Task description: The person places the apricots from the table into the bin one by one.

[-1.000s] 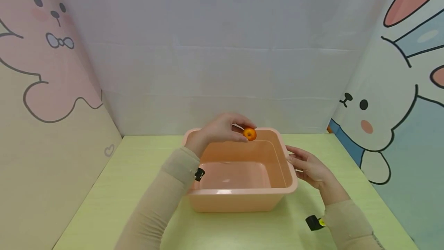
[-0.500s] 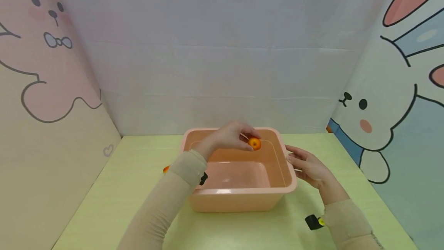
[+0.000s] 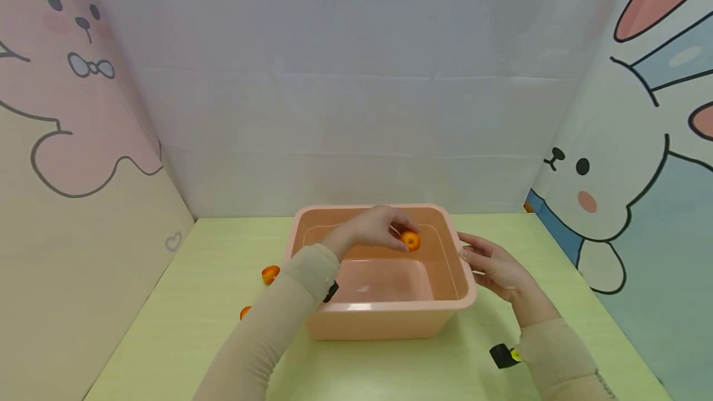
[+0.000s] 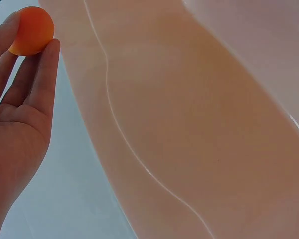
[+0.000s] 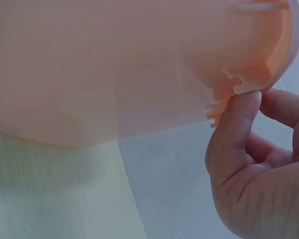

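My left hand [image 3: 379, 228] reaches over the peach-pink plastic basin [image 3: 384, 320] and pinches a small round orange toy fruit [image 3: 410, 241] between thumb and fingertips. This fruit has a dimple facing the head camera; in the left wrist view the orange toy fruit [image 4: 34, 31] looks smooth and ball-like, held up beside the basin's inner wall [image 4: 159, 99]. At the basin's right side, my right hand [image 3: 497, 266] grips the rim, thumb and fingertips at its edge. The right wrist view shows the thumb [image 5: 239, 124] right under the rim, by its ribbed underside.
Two orange-red pieces, one a toy fruit [image 3: 270, 274] and the other a partly hidden orange piece [image 3: 245, 312], lie on the pale green table [image 3: 184, 327] left of the basin. A white backdrop [image 3: 356, 110] and cartoon-printed side panels enclose the table.
My left hand has lowered the orange toy fruit into the basin, moving slightly right. The orange-red pieces at the left have come out from behind the sleeve. My right hand stays at the rim.
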Tool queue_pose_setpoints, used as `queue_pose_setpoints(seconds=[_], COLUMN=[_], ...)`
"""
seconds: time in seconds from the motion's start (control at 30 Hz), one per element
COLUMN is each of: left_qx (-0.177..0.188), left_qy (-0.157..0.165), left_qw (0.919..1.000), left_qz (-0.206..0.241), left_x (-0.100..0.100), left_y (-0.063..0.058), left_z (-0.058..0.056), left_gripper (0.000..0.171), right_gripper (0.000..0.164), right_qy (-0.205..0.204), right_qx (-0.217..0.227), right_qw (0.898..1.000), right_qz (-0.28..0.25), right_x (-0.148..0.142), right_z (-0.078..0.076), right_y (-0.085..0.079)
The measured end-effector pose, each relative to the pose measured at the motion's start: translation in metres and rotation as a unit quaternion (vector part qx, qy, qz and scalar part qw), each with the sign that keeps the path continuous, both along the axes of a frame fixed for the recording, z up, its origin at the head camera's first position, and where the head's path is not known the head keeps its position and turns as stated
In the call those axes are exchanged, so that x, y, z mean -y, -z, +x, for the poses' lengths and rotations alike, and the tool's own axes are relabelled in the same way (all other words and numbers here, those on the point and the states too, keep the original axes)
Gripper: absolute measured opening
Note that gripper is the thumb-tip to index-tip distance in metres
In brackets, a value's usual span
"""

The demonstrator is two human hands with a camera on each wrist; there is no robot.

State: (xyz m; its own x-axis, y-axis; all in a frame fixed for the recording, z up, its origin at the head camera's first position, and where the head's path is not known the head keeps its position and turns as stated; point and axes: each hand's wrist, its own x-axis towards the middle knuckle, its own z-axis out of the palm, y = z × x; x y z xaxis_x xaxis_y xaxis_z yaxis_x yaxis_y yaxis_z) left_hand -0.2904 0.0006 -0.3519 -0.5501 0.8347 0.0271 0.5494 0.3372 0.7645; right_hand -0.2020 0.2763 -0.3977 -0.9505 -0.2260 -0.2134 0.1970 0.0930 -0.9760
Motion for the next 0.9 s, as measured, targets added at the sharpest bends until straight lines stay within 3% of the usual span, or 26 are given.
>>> queue_pose_setpoints(seconds=[0.33,0.57,0.9], left_qx=[0.006,0.059,0.062], left_qy=[0.004,0.016,0.023], left_qw=[0.9998,0.9982,0.9975], left_qz=[-0.020,-0.003,-0.023], left_x=[-0.004,-0.006,-0.006], left_y=[0.005,0.015,0.018], left_z=[0.000,0.000,0.002], left_gripper=[0.034,0.032,0.034], right_gripper=[0.069,0.069,0.068], right_qy=[0.000,-0.001,0.001], right_qx=[0.002,0.000,-0.003], right_qw=[1.000,1.000,1.000], right_qz=[0.000,0.000,-0.003], right_x=[0.000,0.000,0.001], right_z=[0.001,0.001,0.002], right_y=[-0.001,-0.001,-0.001])
